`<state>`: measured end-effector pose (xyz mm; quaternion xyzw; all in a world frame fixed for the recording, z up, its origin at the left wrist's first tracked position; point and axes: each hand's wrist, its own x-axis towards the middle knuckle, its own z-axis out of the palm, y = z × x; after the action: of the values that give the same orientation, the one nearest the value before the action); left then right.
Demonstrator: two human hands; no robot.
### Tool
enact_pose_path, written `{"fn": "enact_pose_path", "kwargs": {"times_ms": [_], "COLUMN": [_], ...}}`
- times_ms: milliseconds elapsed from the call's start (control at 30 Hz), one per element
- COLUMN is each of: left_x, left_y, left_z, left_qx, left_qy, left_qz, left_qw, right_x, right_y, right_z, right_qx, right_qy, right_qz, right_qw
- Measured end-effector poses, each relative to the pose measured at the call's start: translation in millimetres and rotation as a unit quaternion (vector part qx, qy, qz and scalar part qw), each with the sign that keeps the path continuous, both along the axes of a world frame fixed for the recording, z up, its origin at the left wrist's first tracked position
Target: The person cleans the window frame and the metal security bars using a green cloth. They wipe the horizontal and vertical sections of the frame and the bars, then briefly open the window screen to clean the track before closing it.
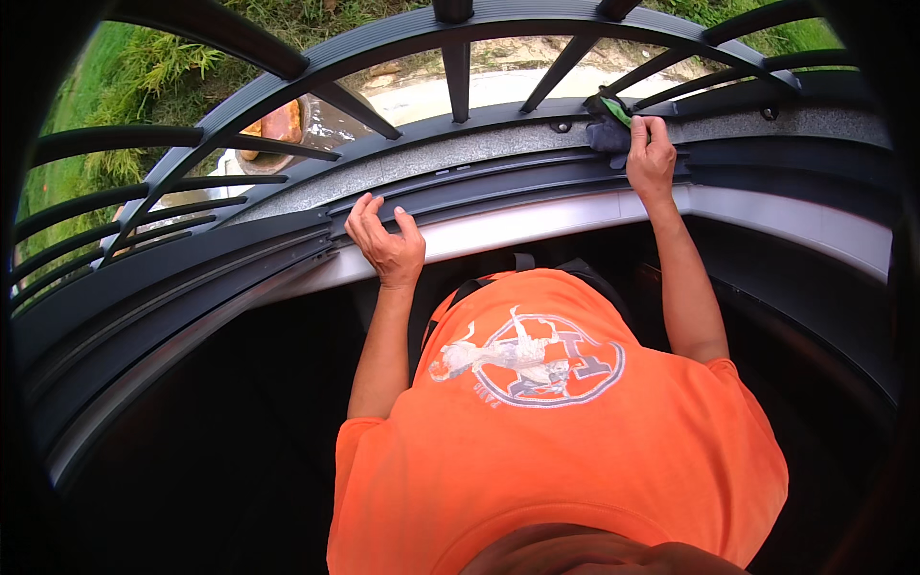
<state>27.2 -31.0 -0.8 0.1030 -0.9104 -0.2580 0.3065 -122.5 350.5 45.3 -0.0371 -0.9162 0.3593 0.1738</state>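
At the right end of the window track, my right hand [651, 154] grips a dark grey cloth [608, 138] with a green part at its top. The cloth lies against the stone outer sill [496, 149], by the foot of the black metal railing [460, 83]. My left hand [387, 241] rests at the dark metal window track [503, 180], near the track's left joint, with its fingers apart and bent and nothing in them. Below the track runs a pale inner sill [532, 221].
Curved black bars fence the outer side, with grass [136, 108], reddish rocks [282, 123] and water beyond them. A dark window frame [165, 287] stretches along the left. Small dark fittings [560, 127] sit on the stone sill. My orange shirt fills the lower middle.
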Motion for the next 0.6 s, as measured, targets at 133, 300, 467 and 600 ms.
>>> {"fn": "enact_pose_path", "kwargs": {"times_ms": [133,300,467,600], "left_x": [-15,-18,-17,-13], "left_y": [8,24,31,33], "left_z": [-3,-2,8,9], "left_qx": [-0.007,-0.016,0.029,0.057], "left_qy": [-0.021,-0.030,-0.019,-0.012], "left_qz": [-0.027,-0.062,-0.073,-0.069], "left_qw": [0.999,0.998,0.997,0.996], "right_x": [12,20,23,21], "right_y": [3,-96,-133,-69], "right_z": [-33,-32,-12,13], "right_qx": [0.193,0.121,-0.412,-0.366], "right_qy": [-0.023,0.024,-0.077,0.008], "right_qz": [0.169,0.250,0.172,0.062], "right_qw": [0.966,0.960,0.891,0.929]}}
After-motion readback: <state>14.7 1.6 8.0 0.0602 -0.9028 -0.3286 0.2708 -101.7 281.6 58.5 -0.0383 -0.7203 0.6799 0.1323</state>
